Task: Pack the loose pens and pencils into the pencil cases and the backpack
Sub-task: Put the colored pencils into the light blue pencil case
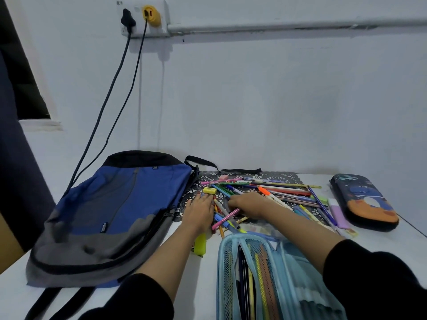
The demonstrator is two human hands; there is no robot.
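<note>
left hand (pixel 199 212) fingers (pixel 205 199) flat, right hand (pixel 248 204) fingers (pixel 233 202) curled, on loose pens (pixel 284 192)

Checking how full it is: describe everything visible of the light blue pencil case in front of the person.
The light blue pencil case lies unfolded on the white table, at the near edge of view. Soft fabric with mesh pockets; pens and pencils lie in them lengthwise. The right forearm crosses over its far right corner.

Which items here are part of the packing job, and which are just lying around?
Job: pens and pencils; light-blue mesh pencil case; dark printed pencil case; backpack.
Lying about: yellow eraser; pink eraser; black lace mat; black plug; yellow plug.
</note>
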